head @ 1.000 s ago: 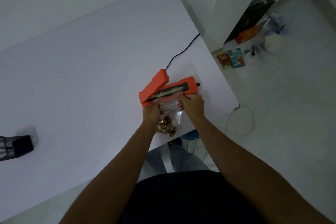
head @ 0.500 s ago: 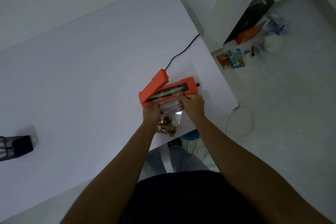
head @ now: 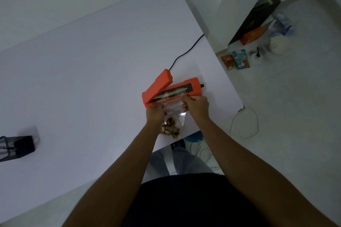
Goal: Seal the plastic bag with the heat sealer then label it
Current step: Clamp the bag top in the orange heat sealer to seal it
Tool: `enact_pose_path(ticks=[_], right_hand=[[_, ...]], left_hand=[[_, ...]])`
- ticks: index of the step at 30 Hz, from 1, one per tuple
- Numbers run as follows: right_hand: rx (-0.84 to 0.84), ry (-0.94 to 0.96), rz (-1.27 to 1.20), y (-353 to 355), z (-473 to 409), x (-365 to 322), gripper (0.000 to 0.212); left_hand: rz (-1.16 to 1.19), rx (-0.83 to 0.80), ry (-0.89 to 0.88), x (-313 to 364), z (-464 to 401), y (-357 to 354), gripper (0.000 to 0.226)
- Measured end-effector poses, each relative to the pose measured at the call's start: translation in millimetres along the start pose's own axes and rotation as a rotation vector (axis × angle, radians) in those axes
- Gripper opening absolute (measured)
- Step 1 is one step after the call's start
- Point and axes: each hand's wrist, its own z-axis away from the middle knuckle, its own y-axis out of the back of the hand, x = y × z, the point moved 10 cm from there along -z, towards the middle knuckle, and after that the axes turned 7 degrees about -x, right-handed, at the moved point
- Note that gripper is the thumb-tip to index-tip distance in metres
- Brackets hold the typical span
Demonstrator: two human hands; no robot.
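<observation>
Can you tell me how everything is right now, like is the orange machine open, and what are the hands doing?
Sealer: lid raised, open, cord attached.
Bag: lying on the table, mouth at the sealer's bar, brown bits inside.
Left hand: pinching the bag's left edge.
Right hand: pinching the bag's right edge.
Black holder: standing on the table, far left.

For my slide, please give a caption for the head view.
Both hands, left hand and right hand, hold a plastic bag at the open orange heat sealer.
</observation>
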Motion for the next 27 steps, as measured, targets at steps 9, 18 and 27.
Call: enact_pose_path(ticks=[9,18,27], right_hand=[[0.017,-0.031,-0.044,7,8,-5,0.037],[0.109,0.309,0.052,43,36,-90,0.041],[-0.153,0.507,0.029,11,56,-186,0.031]], left_hand=[[0.015,0.009,-0.017,0,-3,0,0.025],[0.036,0.035,0.024,-9,-7,0,0.023],[0.018,0.070,0.007,-6,-7,2,0.025]])
